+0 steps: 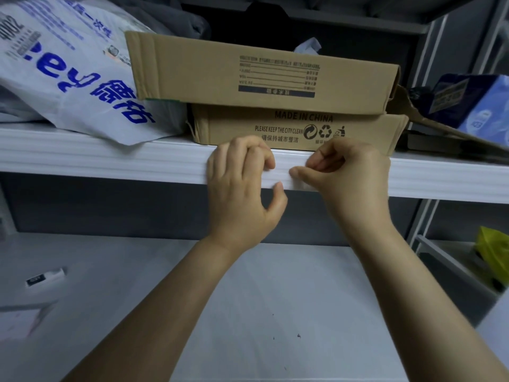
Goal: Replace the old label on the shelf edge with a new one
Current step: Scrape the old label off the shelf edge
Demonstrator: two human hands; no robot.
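The white shelf edge [137,164] runs across the view at hand height. Both hands are pressed against its middle, close together. My left hand [242,188] has its fingers curled onto the face of the edge and its thumb at the lower lip. My right hand [349,177] pinches thumb against forefinger on the same strip. Between the fingertips lies a small white label [285,176], hard to tell apart from the white edge, and partly hidden by my fingers. I cannot read any print on it.
Two stacked cardboard boxes [264,75] sit on the shelf right behind my hands. A white plastic bag with blue print [68,73] lies to the left, and a blue pack [473,103] to the right. The lower shelf [261,299] holds a small white item [45,277] at left.
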